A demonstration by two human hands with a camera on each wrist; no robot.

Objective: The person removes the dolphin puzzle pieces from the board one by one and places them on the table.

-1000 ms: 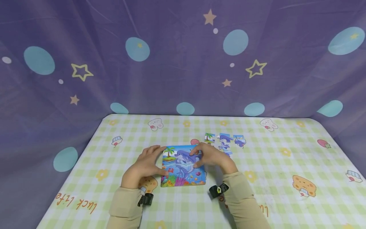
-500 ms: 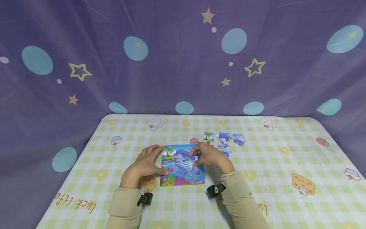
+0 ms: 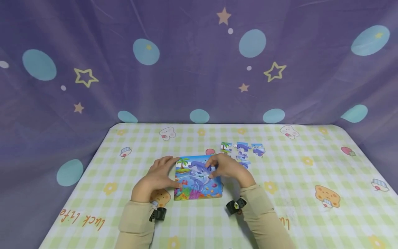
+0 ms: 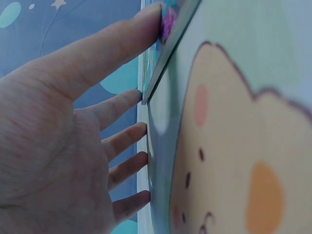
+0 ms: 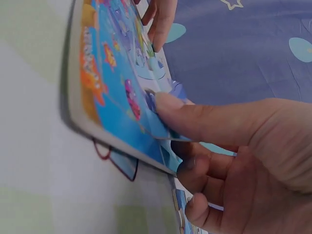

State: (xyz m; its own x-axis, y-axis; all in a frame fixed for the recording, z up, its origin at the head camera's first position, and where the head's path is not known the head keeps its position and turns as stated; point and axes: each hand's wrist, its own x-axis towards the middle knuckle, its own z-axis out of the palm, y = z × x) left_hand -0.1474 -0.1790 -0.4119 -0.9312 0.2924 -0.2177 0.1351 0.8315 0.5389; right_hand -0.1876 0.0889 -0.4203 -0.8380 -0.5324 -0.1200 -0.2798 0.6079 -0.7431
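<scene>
A square dolphin jigsaw puzzle (image 3: 194,183) lies in front of me, with a palm tree at its upper left and coral along the bottom. My left hand (image 3: 158,175) is at its left side, fingers spread and fairly straight. In the left wrist view its thumb (image 4: 117,48) rests on the puzzle's edge. My right hand (image 3: 229,168) is over the upper right part. Between its thumb and fingers it pinches a blue puzzle piece (image 5: 177,89), tilted up from the puzzle in the right wrist view. The thumb hides much of this piece.
Beyond my right hand lie several loose pieces: a palm tree piece (image 3: 226,147), a dolphin piece (image 3: 242,147) and another dolphin piece (image 3: 258,149) at the right. A checked tablecloth (image 3: 298,186) covers the table, and a purple curtain (image 3: 186,86) hangs behind.
Both hands keep nearly the same place at the puzzle. The right fingers shift slightly with the piece. The whole head view drifts a little.
</scene>
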